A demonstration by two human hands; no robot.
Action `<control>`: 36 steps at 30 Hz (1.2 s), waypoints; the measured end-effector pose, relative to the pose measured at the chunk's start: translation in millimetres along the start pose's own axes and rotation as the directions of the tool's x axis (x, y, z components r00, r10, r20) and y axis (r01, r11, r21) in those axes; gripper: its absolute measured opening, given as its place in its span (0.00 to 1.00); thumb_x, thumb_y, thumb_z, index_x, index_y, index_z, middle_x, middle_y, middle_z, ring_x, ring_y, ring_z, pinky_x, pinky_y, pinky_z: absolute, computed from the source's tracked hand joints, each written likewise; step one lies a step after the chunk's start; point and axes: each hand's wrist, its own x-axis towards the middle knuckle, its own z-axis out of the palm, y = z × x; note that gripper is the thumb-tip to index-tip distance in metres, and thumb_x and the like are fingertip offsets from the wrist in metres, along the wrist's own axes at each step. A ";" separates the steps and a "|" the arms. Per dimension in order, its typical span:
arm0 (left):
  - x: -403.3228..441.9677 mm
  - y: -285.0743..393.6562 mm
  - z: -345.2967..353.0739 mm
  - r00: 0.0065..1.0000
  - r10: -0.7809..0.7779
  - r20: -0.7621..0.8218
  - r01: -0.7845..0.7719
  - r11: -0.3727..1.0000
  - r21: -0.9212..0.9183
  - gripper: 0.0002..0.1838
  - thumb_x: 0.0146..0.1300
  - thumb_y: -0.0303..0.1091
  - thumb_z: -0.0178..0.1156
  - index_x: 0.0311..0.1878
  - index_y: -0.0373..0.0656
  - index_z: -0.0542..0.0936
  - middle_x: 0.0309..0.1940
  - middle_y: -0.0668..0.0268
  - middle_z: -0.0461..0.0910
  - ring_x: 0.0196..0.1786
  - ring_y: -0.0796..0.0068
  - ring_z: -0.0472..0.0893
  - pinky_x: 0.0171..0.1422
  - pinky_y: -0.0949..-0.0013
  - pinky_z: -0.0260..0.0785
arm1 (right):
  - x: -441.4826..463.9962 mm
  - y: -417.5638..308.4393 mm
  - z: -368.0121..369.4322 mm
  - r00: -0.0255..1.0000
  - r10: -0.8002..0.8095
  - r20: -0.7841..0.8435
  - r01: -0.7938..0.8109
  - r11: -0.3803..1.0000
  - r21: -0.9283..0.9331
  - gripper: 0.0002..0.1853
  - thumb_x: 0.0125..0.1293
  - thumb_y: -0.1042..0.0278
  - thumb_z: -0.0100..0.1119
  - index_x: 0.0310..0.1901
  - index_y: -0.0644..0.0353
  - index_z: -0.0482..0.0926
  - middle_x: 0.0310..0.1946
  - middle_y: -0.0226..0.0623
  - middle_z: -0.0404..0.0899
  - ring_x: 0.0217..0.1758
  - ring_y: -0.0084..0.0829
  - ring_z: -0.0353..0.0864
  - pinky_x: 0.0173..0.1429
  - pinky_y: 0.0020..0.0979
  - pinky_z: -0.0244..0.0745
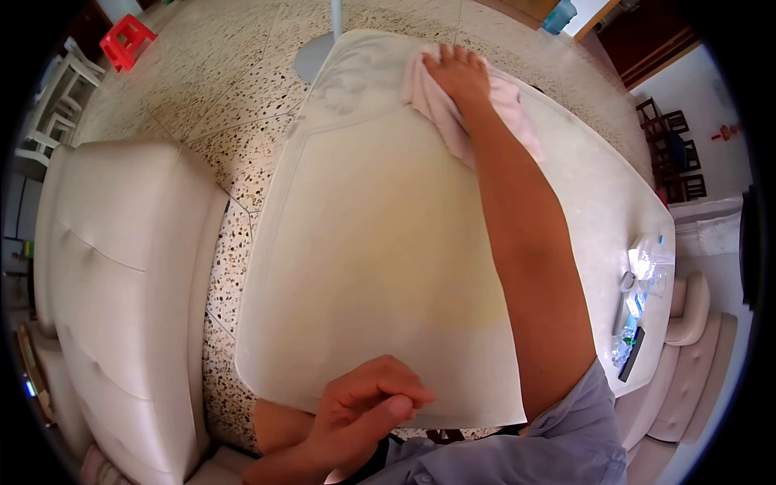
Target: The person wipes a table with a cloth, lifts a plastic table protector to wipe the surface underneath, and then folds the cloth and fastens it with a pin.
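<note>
The speckled floor [250, 89] spread beyond and to the left of the right hand's fingers. The pale table [364, 242] lay beneath those fingers, which were near its far end, and its broad middle stretched back toward the left hand's fingers. A cream sofa [113, 267] stood to the left of both sets of fingers, across a strip of floor, and another padded seat [687, 380] was well off to their right, past the table's edge. A red stool [127, 40] stood on the floor, far left of the right fingers. A blue water container [558, 16] was beyond them and to the right.

A pink cloth [432, 101] lay on the table under the right fingers, its folds trailing back below the wrist and forearm. The right hand [461, 77] was flat on it, fingers extended and slightly spread. The left hand [364, 404] was at the table's near edge, fingers loosely curled, thumb close to the index finger; its palm was hidden, so whether it held anything could not be told.

To the right of the left fingers, clear plastic items [621, 349] sat beside a slim dark object [632, 354] on the table.
</note>
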 end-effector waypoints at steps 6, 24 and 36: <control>3.8 -1.1 -5.2 0.999 0.016 -0.043 -0.013 0.998 0.059 0.10 0.82 0.26 0.59 0.56 0.35 0.88 0.49 0.64 0.82 0.50 0.79 0.78 0.59 0.72 0.70 | -38.2 -127.5 9.1 0.912 -0.382 -0.151 0.398 0.912 0.098 0.39 0.79 0.27 0.41 0.81 0.42 0.72 0.85 0.40 0.66 0.88 0.51 0.62 0.90 0.52 0.52; 54.3 14.7 -57.2 0.849 0.337 -0.406 -0.316 0.941 0.119 0.16 0.78 0.38 0.62 0.60 0.38 0.86 0.41 0.73 0.83 0.39 0.78 0.77 0.42 0.71 0.66 | -428.5 -116.8 -61.6 0.773 -0.548 -0.321 0.634 0.696 0.337 0.35 0.67 0.37 0.66 0.69 0.51 0.84 0.76 0.48 0.77 0.83 0.60 0.67 0.87 0.64 0.53; 76.7 -47.6 1.3 0.926 0.179 -0.333 -0.067 0.944 0.322 0.15 0.78 0.39 0.64 0.58 0.39 0.88 0.39 0.74 0.83 0.39 0.81 0.77 0.42 0.73 0.66 | -565.0 128.0 -110.7 0.991 -0.058 -0.124 0.067 0.996 0.065 0.41 0.78 0.30 0.53 0.81 0.51 0.74 0.84 0.51 0.66 0.90 0.59 0.58 0.92 0.63 0.44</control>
